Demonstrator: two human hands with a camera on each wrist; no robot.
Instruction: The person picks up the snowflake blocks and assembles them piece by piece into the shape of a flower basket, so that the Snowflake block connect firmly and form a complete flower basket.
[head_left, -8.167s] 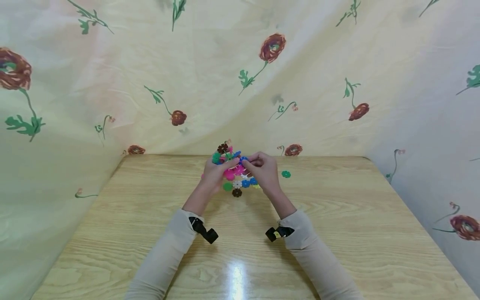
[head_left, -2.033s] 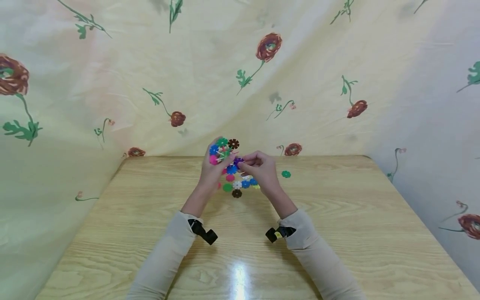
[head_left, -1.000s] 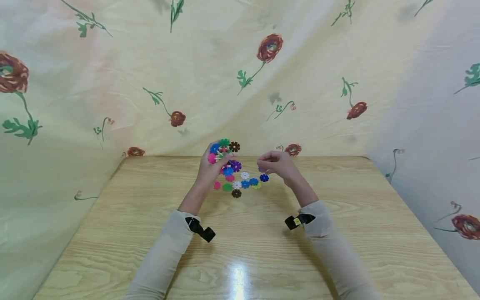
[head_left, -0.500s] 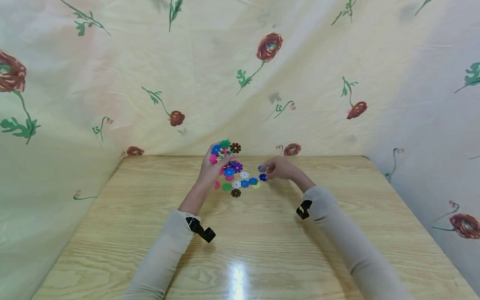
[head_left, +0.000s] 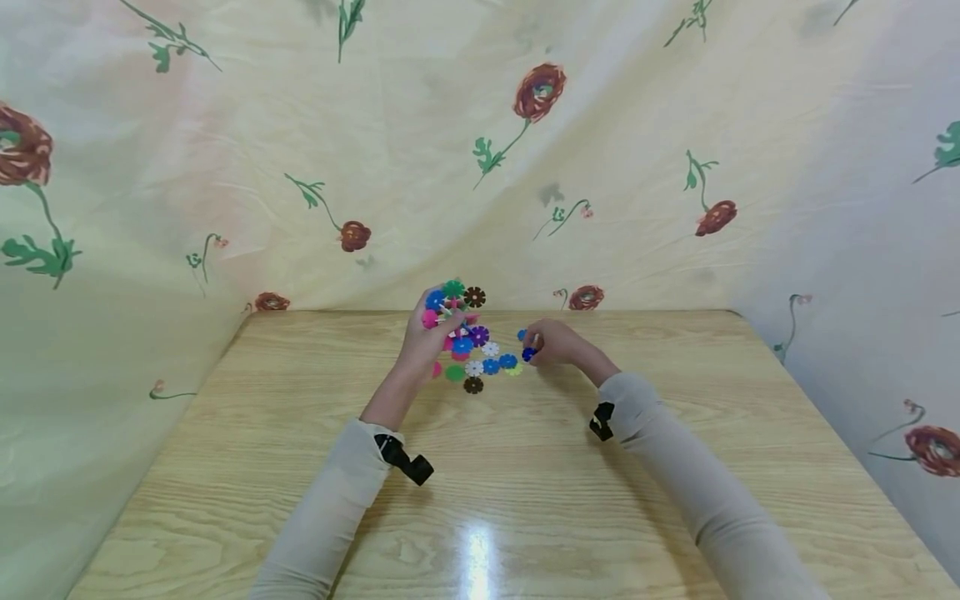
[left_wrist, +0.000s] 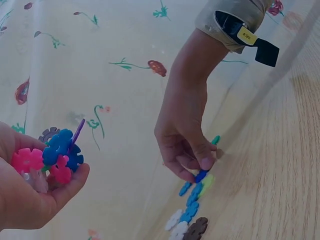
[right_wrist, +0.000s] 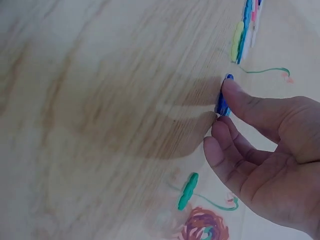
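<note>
In the head view my left hand [head_left: 418,340] holds up a cluster of interlocking flower-shaped plastic discs [head_left: 462,344], with blue, pink, green, brown and purple ones fitted together. The left wrist view has the cluster [left_wrist: 59,148] lying against the palm and fingers, which partly hide it. My right hand [head_left: 561,343] is down at the tabletop, to the right of the cluster. Its thumb and fingertips pinch a dark blue flower disc [right_wrist: 223,102], which stands edge-on to the right wrist camera. A lighter blue disc [head_left: 522,335] lies just behind those fingers.
Loose flower discs lie on the wooden table [head_left: 480,467] between the hands: a brown disc [head_left: 473,385], a green disc [head_left: 455,373], a yellow disc [head_left: 515,369], plus several white, blue and pink ones. Another green disc [right_wrist: 188,191] lies past the right hand. Flowered cloth [head_left: 420,150] hangs behind.
My right hand has left the cluster, moved right and lowered to the dark blue disc, which it now pinches. A purple disc, earlier in its fingers, sits on the cluster. The left hand stays nearly still.
</note>
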